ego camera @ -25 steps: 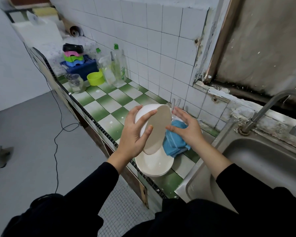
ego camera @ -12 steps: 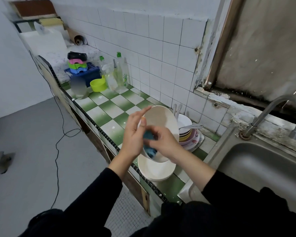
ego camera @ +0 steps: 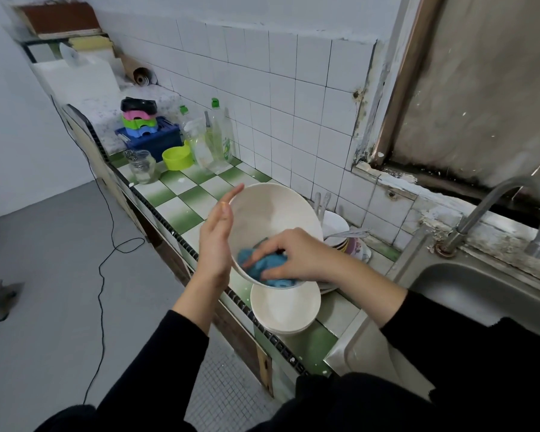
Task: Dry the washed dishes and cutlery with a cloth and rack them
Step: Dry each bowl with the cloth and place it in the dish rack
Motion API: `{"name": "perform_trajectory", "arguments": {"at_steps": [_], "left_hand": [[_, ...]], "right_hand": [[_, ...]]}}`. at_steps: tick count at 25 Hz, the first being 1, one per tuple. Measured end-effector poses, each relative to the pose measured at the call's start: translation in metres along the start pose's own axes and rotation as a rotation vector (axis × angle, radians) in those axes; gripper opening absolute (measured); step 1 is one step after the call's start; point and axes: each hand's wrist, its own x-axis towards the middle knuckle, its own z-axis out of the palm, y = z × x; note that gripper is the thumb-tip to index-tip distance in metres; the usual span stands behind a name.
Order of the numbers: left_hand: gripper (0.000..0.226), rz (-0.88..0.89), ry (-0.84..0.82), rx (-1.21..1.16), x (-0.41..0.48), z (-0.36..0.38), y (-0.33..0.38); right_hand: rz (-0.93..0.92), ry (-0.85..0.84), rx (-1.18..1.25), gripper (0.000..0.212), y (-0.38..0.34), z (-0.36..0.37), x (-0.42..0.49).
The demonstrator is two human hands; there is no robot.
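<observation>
Left hand [ego camera: 214,244], fingers straight, braces the tilted bowl [ego camera: 272,213] from outside so its inside stays reachable. Right hand [ego camera: 296,255] fingers grip the cloth [ego camera: 264,266] inside it, wiping. Bowl is held above stacked bowls [ego camera: 286,307] on the worktop [ego camera: 184,210].

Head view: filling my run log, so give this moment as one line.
phase: drying | left hand: flat against outside of white bowl | right hand: grips blue cloth inside it

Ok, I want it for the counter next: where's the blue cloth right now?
Head view, centre: the blue cloth is bunched inside the tilted white bowl, under the right hand, with the left hand flat against the bowl's outside.
</observation>
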Motion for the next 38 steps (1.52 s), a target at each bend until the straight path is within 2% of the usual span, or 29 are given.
{"name": "perform_trajectory", "arguments": {"at_steps": [1, 2, 5, 6, 8, 10, 11, 13, 15, 16, 17, 18, 20, 21, 22, 23, 25, 27, 28, 30, 31, 33, 34, 35, 36, 37, 38], "left_hand": [[0.031, 0.006, 0.004, -0.015, -0.002, -0.003, 0.001], [0.031, 0.004, 0.0, -0.025, -0.006, -0.001, 0.0], [0.031, 0.011, -0.036, 0.022, -0.017, 0.019, -0.001], [0.033, 0.029, -0.041, 0.049, -0.018, 0.022, -0.001], [0.034, 0.044, -0.003, 0.065, -0.016, 0.017, 0.005], [0.033, 0.057, 0.031, 0.033, -0.011, 0.006, 0.011], [0.034, 0.057, 0.036, -0.001, -0.011, 0.003, 0.014], [0.036, 0.053, 0.027, -0.037, -0.014, 0.005, 0.017], [0.036, 0.054, -0.015, -0.01, -0.02, 0.016, 0.017], [0.035, 0.058, -0.031, 0.013, -0.022, 0.02, 0.016], [0.034, 0.053, -0.028, 0.022, -0.023, 0.021, 0.016], [0.033, 0.048, -0.006, 0.014, -0.022, 0.018, 0.016], [0.033, 0.027, 0.026, -0.038, -0.017, 0.007, 0.019], [0.033, 0.021, 0.025, -0.063, -0.016, 0.004, 0.021], [0.034, 0.021, 0.017, -0.072, -0.016, 0.003, 0.021], [0.035, 0.024, 0.004, -0.065, -0.019, 0.006, 0.022], [0.036, 0.04, -0.014, -0.015, -0.022, 0.015, 0.021], [0.034, 0.043, 0.01, 0.012, -0.023, 0.017, 0.02], [0.033, 0.039, 0.028, 0.003, -0.022, 0.014, 0.02], [0.03, 0.022, 0.054, -0.063, -0.019, 0.005, 0.022], [0.03, 0.012, 0.063, -0.092, -0.019, 0.003, 0.022], [0.029, 0.0, 0.061, -0.101, -0.021, 0.006, 0.021], [0.029, -0.003, 0.047, -0.084, -0.022, 0.01, 0.018], [0.03, -0.01, 0.031, -0.062, -0.023, 0.014, 0.016], [0.03, -0.019, 0.033, -0.039, -0.023, 0.017, 0.013], [0.028, -0.03, 0.054, -0.027, -0.023, 0.017, 0.013], [0.029, -0.039, 0.078, -0.034, -0.022, 0.014, 0.014]], "right_hand": [[0.019, -0.021, -0.163, 0.036, 0.009, -0.009, 0.001], [0.054, 0.049, -0.252, 0.039, 0.016, -0.017, 0.004], [0.077, 0.437, -0.108, 0.037, 0.01, -0.013, 0.013], [0.048, 0.472, 0.027, 0.035, 0.001, -0.006, 0.012], [-0.008, 0.323, 0.259, 0.037, -0.009, 0.007, 0.007], [-0.036, 0.097, 0.146, 0.036, -0.011, 0.005, -0.006], [-0.034, 0.058, 0.007, 0.034, -0.007, -0.002, -0.009], [0.006, 0.205, -0.157, 0.034, -0.001, -0.015, -0.007], [0.039, 0.413, 0.02, 0.036, -0.008, -0.016, -0.004], [0.025, 0.396, 0.166, 0.04, -0.015, -0.015, -0.004], [-0.013, 0.309, 0.25, 0.045, -0.019, -0.012, -0.005], [-0.048, 0.197, 0.218, 0.052, -0.021, -0.009, -0.008], [-0.063, 0.003, -0.117, 0.06, -0.022, -0.009, -0.015], [-0.019, 0.004, -0.296, 0.063, -0.018, -0.013, -0.013], [0.043, 0.062, -0.373, 0.064, -0.015, -0.017, -0.011], [0.092, 0.154, -0.345, 0.064, -0.014, -0.018, -0.008], [0.11, 0.323, -0.072, 0.063, -0.02, -0.012, -0.002], [0.04, 0.291, 0.186, 0.06, -0.024, -0.005, -0.002], [0.014, 0.212, 0.199, 0.057, -0.026, -0.003, -0.005], [0.002, 0.079, 0.004, 0.051, -0.025, -0.008, -0.01], [0.032, 0.103, -0.097, 0.049, -0.02, -0.011, -0.009], [0.156, 0.331, -0.156, 0.048, -0.016, -0.016, -0.003], [0.198, 0.455, -0.109, 0.048, -0.018, -0.013, 0.001], [0.19, 0.503, 0.01, 0.048, -0.02, -0.01, 0.004], [0.151, 0.454, 0.187, 0.048, -0.023, -0.006, 0.006], [0.102, 0.331, 0.333, 0.046, -0.025, -0.002, 0.005], [0.06, 0.193, 0.359, 0.045, -0.026, 0.0, 0.002]]}}
